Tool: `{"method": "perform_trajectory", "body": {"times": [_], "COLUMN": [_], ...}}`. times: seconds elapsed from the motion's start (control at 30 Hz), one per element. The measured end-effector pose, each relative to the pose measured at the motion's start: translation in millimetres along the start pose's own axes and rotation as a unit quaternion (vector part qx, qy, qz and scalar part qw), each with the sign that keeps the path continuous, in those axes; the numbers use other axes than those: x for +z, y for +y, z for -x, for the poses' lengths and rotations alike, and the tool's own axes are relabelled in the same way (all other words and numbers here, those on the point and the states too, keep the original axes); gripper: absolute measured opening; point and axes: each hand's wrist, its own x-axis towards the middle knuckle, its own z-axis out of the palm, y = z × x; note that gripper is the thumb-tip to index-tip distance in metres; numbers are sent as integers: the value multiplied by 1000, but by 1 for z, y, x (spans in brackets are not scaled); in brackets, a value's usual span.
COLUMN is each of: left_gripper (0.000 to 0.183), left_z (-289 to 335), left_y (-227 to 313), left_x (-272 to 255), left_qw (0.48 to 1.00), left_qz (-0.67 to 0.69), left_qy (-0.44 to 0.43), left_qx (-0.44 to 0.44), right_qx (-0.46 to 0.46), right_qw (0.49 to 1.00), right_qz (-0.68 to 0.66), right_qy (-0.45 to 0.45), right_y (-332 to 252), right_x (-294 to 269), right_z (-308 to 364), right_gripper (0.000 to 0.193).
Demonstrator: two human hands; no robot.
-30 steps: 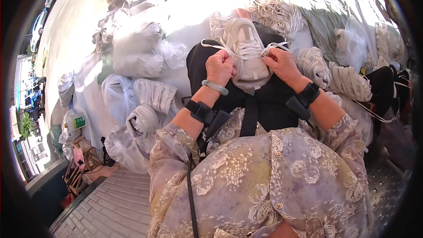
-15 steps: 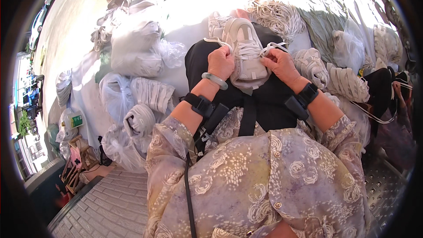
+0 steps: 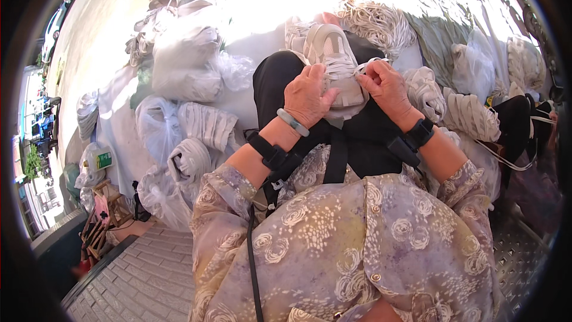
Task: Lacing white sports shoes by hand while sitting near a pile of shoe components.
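A white and beige lace-up sneaker (image 3: pixel 348 98) rests on my lap with its toe toward me, its white shoelace (image 3: pixel 338 70) threaded across the tongue. My left hand (image 3: pixel 307 94) lies along the shoe's left side, fingers stretched out and thumb spread over the upper. Part of that side is covered by the hand. At the right of the lacing, my right hand (image 3: pixel 384 88) pinches the shoelace between thumb and fingers, and a loose loop of it shows above the fingertips.
A heap of loose laces (image 3: pixel 381 24) lies beyond my knees. Bundled shoe parts (image 3: pixel 205 125) and clear plastic bags (image 3: pixel 158 128) stand at the left. More wrapped bundles (image 3: pixel 471 113) lie at the right. Near the lower left is a small wooden stool (image 3: pixel 110 197).
My left hand has let go of the left lace end and opened, moving over the shoe's side. The right hand has shifted slightly, still pinching the lace. The shoe barely moved.
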Motion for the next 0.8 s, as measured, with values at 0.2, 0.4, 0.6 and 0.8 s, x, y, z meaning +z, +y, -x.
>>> {"method": "perform_trajectory", "body": {"times": [0.2, 0.4, 0.6, 0.8], "left_gripper": [41, 30, 23, 21], "left_z": [10, 9, 9, 6], "left_y": [-5, -17, -37, -24], "left_x": [6, 10, 17, 14], "left_qw": [996, 992, 972, 990], "left_qz": [-69, 62, 194, 127], "left_qy": [-54, -26, -25, -15], "left_qx": [-25, -108, -130, -62], "right_qx": [-292, -202, -221, -365], "right_qw": [956, 976, 970, 908], "right_qz": [20, 48, 80, 199], "right_qy": [-20, -60, -69, -56], "right_y": [-26, -28, -31, -35], "right_x": [23, 36, 41, 33], "right_z": [-6, -17, -24, -32], "right_gripper": [6, 9, 11, 3]}}
